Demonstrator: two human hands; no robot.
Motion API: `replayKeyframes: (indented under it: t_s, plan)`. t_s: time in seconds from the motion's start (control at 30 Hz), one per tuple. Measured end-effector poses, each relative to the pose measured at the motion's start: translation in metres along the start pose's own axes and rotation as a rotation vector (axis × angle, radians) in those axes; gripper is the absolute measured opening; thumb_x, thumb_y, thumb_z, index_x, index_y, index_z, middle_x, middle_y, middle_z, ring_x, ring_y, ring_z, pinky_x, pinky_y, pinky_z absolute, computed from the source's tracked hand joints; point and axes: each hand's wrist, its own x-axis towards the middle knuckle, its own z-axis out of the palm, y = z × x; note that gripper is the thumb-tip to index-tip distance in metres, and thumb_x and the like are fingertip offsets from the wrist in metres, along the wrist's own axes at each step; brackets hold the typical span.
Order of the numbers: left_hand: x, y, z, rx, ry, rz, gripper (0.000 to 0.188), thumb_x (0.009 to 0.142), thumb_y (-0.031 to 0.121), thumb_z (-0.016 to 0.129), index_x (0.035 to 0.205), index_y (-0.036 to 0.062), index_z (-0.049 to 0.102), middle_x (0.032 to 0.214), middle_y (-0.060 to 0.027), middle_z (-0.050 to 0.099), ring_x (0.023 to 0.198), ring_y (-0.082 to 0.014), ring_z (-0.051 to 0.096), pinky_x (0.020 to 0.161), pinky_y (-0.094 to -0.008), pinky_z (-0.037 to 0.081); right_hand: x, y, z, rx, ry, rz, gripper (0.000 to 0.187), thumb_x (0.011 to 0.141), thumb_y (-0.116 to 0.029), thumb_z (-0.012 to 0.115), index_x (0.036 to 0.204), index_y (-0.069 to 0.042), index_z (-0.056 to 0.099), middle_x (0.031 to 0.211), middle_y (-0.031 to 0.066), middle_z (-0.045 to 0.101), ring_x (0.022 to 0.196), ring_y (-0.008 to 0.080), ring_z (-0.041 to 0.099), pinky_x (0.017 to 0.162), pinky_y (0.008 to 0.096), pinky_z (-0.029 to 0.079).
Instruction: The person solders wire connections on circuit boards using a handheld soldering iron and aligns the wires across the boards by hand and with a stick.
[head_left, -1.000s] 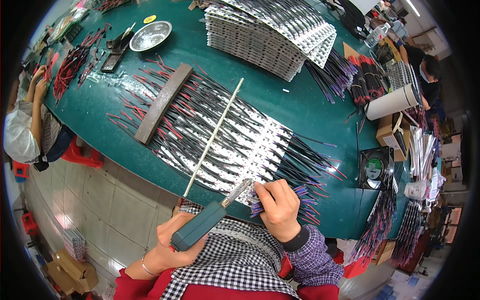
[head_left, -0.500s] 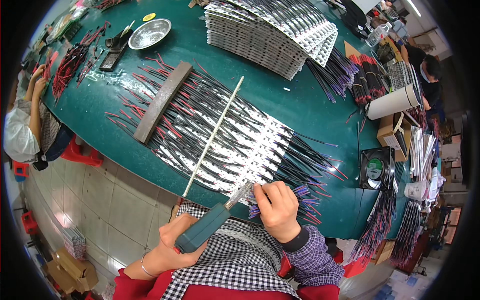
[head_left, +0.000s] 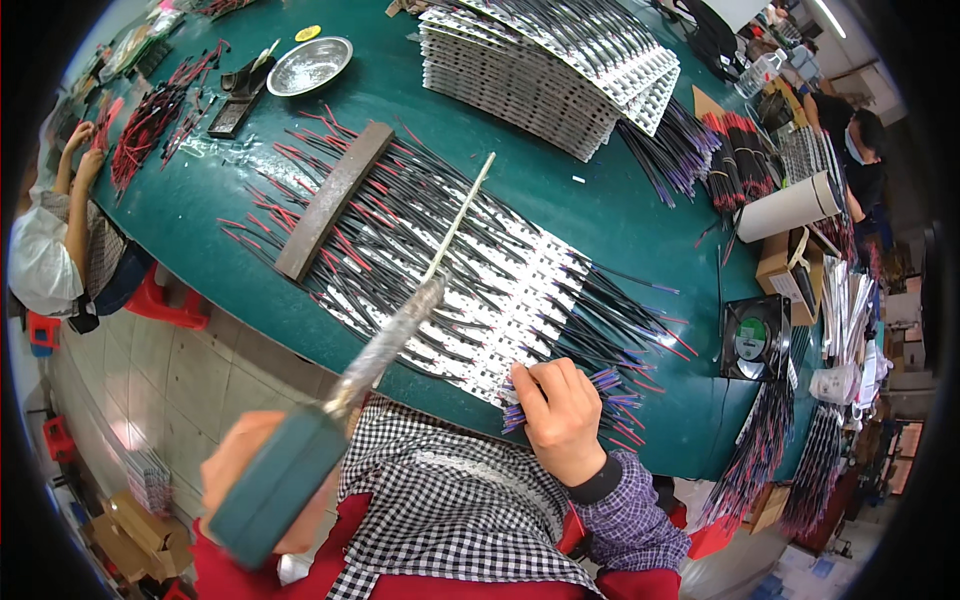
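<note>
Blurred by motion, my left hand (head_left: 245,465) is wrapped round a green-handled tool (head_left: 275,490) with a long silvery metal barrel. The barrel's tip overlaps the near part of a pale thin rod (head_left: 462,225) in the picture; whether they touch I cannot tell. A panel of white boards (head_left: 515,300) lies on the table with rows of black wires across it. My right hand (head_left: 560,415) is closed at the panel's near right corner, gripping a bundle of black wires with purple tips (head_left: 612,385). Its fingertips are by the last board.
A brown bar (head_left: 335,200) lies across the red-tipped wires. Beyond stand a tall stack of wired white boards (head_left: 520,85) and a metal bowl (head_left: 310,68). A small black fan (head_left: 755,338) is at right. Co-workers sit at left (head_left: 75,230) and far right (head_left: 855,150).
My left hand has drawn the tool back, left and down, away from my right hand, and its barrel tip has left the panel's near edge. My right hand has stayed nearly still.
</note>
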Motion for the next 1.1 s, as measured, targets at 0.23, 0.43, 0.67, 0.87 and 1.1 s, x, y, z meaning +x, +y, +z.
replayKeyframes:
  t_s: [0.23, 0.43, 0.67, 0.87, 1.1]
  plan:
    - [-0.005, -0.013, 0.016, -0.319, -0.149, -0.397, 0.032, 0.071, 0.0, 0.075, 0.102, -0.0044, 0.071, 0.094, -0.0143, 0.07, 0.077, -0.0262, 0.068, 0.071, -0.0326, 0.054, -0.009, -0.001, -0.012, 0.202, 0.171, 0.079, 0.054, 0.064, 0.002, 0.067, 0.117, 0.0, 0.072, 0.093, 0.0094, 0.058, 0.076, 0.0238, 0.058, 0.063, 0.0343, 0.044]
    - [-0.034, -0.031, 0.068, -0.5, -0.13, -0.4, 0.035, 0.074, -0.001, 0.077, 0.108, -0.0066, 0.07, 0.094, -0.0154, 0.07, 0.079, -0.0226, 0.069, 0.07, -0.0301, 0.054, -0.013, -0.003, -0.002, 0.153, 0.098, 0.185, 0.054, 0.069, 0.004, 0.066, 0.123, 0.002, 0.069, 0.092, 0.0086, 0.056, 0.079, 0.0232, 0.056, 0.064, 0.0353, 0.043]
    - [-0.032, -0.026, 0.066, -0.487, -0.197, -0.444, 0.033, 0.074, -0.002, 0.077, 0.106, -0.0083, 0.069, 0.095, -0.015, 0.07, 0.08, -0.0216, 0.069, 0.071, -0.0289, 0.054, -0.016, -0.006, -0.001, 0.111, 0.01, 0.091, 0.04, 0.074, 0.0, 0.064, 0.114, 0.003, 0.069, 0.092, 0.0072, 0.059, 0.078, 0.0214, 0.058, 0.065, 0.0336, 0.043]
    - [-0.031, -0.028, 0.067, -0.415, -0.236, -0.367, 0.031, 0.073, -0.002, 0.077, 0.103, -0.0082, 0.069, 0.093, -0.0165, 0.07, 0.079, -0.0247, 0.069, 0.071, -0.0306, 0.054, -0.017, -0.01, -0.006, 0.04, -0.068, 0.056, 0.036, 0.075, -0.004, 0.064, 0.11, 0.003, 0.07, 0.09, 0.0055, 0.06, 0.077, 0.0199, 0.058, 0.065, 0.0325, 0.042]
    - [-0.036, -0.031, 0.068, -0.376, -0.22, -0.286, 0.028, 0.072, -0.003, 0.077, 0.099, -0.0076, 0.07, 0.09, -0.0164, 0.07, 0.077, -0.0268, 0.069, 0.07, -0.0328, 0.054, -0.008, -0.004, -0.004, 0.139, -0.007, 0.092, 0.044, 0.064, 0.001, 0.066, 0.107, 0.003, 0.07, 0.087, 0.0066, 0.06, 0.078, 0.023, 0.058, 0.063, 0.0341, 0.044]
